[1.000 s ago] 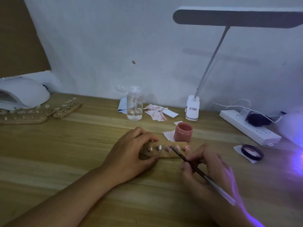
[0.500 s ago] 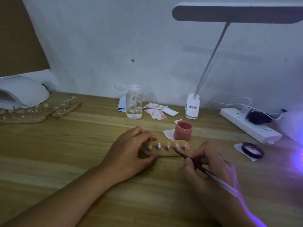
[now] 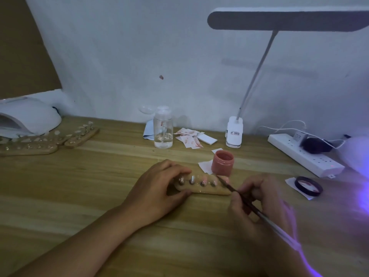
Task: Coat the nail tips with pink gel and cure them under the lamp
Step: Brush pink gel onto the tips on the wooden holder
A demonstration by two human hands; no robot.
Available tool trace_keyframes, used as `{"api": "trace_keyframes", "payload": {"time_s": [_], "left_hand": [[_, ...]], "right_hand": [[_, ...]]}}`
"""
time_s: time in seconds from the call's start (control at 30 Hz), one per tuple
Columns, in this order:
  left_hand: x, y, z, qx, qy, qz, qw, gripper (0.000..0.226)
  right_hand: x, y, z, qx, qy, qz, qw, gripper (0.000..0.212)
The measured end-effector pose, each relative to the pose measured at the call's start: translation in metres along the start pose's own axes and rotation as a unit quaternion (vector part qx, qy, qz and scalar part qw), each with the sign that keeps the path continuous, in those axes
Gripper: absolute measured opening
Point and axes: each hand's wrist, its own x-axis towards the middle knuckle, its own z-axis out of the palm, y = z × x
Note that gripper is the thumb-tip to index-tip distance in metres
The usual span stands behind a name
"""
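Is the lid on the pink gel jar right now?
No, the pink gel jar stands open-topped, and a dark lid lies apart to its right.

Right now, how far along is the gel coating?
Partway. On the wooden holder, the tips nearer the pink jar look pink; the two by the left hand look bare. The right hand holds the brush at the rightmost tip. Bare tips, then curing, remain.

Pink jar (image 3: 222,164) — just behind holder (image 3: 209,190)

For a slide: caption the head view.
Left hand steadies the wooden tip holder; right hand holds a brush at its right end.
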Motion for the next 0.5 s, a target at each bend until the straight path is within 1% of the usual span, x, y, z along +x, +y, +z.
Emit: {"api": "trace_keyframes", "payload": {"time_s": [0.1,0.13,0.23,0.27,0.33,0.43,0.5], "left_hand": [[0.000,-0.001,0.000,-0.013,-0.005,-0.003,1.000,0.045],[0.001,-0.001,0.000,-0.017,-0.007,-0.005,1.000,0.045],[0.001,-0.003,0.000,-0.017,-0.009,-0.005,1.000,0.043],[0.001,-0.002,0.000,-0.016,-0.009,-0.004,1.000,0.043],[0.002,-0.001,0.000,-0.017,-0.008,-0.003,1.000,0.043],[0.002,-0.001,0.000,-0.016,-0.008,-0.001,1.000,0.042],[0.001,-0.002,0.000,-0.015,-0.009,-0.001,1.000,0.042]], "right_hand": [[0.009,0.001,-0.004,0.017,0.009,0.019,1.000,0.018],[0.015,0.001,-0.005,0.043,0.000,0.044,0.998,0.019],[0.044,0.007,-0.006,0.120,-0.014,0.160,0.980,0.015],[0.056,0.011,-0.007,0.117,-0.016,0.196,0.973,0.012],[0.078,0.019,-0.010,0.083,-0.046,0.251,0.963,0.002],[0.094,0.031,-0.005,0.048,-0.096,0.294,0.950,0.010],[0.096,0.036,0.002,0.027,-0.099,0.303,0.948,0.012]]}}
